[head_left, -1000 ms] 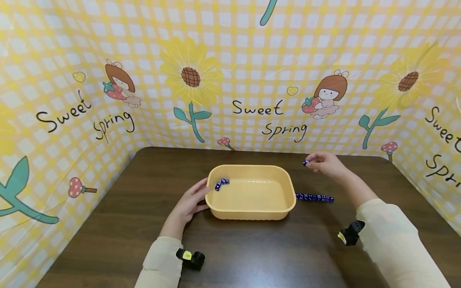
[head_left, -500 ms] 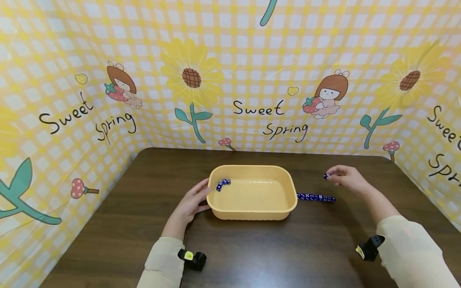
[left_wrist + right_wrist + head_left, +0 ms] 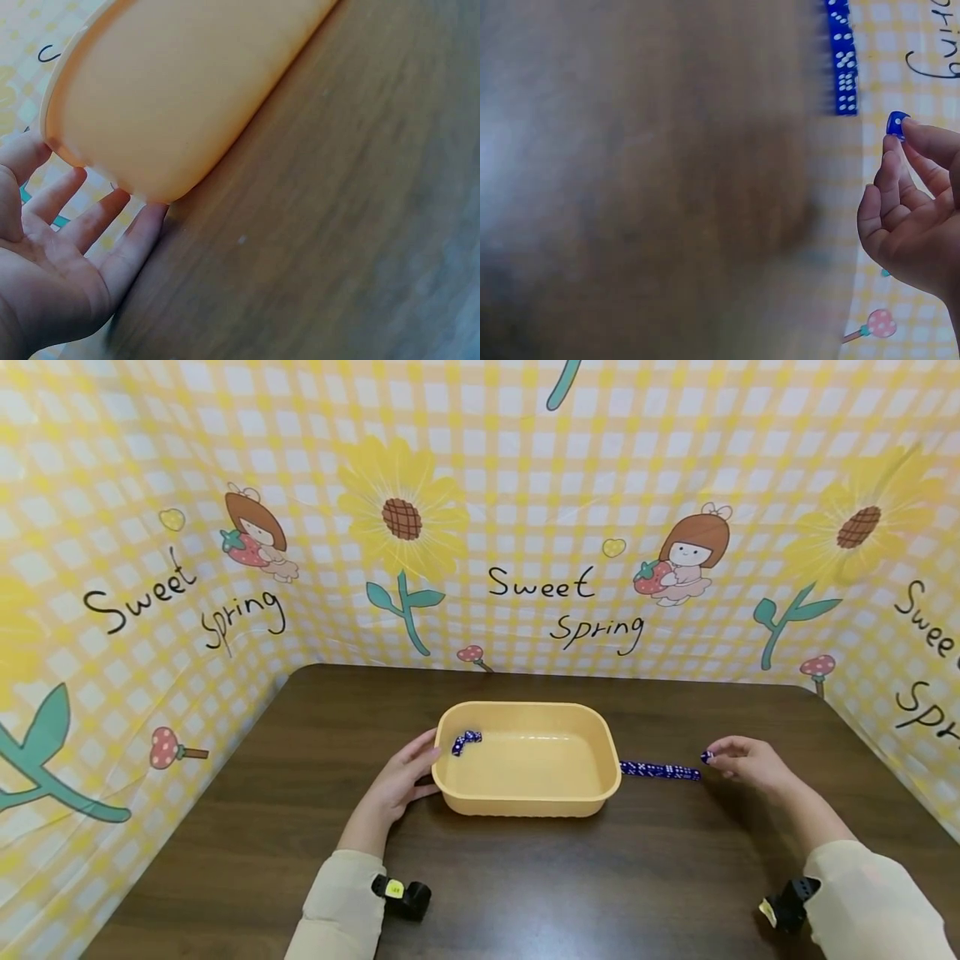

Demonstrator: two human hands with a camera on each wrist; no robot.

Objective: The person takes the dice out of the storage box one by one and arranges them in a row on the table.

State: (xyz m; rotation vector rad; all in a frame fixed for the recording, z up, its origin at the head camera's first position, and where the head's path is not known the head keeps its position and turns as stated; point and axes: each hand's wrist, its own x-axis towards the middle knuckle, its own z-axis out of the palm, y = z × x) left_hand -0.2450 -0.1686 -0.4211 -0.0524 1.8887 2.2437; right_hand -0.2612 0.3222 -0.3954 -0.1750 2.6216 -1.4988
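A yellow plastic tub (image 3: 525, 807) stands on the brown table with a few blue dice (image 3: 467, 740) inside at its left end. My left hand (image 3: 396, 781) rests its fingertips against the tub's left outer wall; the left wrist view shows the fingers (image 3: 97, 219) fairly straight. Between thumb and fingertip, my right hand (image 3: 753, 764) pinches one blue die (image 3: 897, 125) with white dots. This die is held just off the right end of a straight row of blue dice (image 3: 660, 771). The row's left end meets the tub's right side, where the tub may hide more of it.
A checked yellow cloth (image 3: 525, 510) with printed flowers and lettering hangs behind and beside the table (image 3: 570, 885). Black wrist cameras sit on the left sleeve (image 3: 337, 893) and right sleeve (image 3: 870, 893).
My right hand has moved right and nearer with the pinched die, from behind the row to its right end. The left hand stays at the tub.
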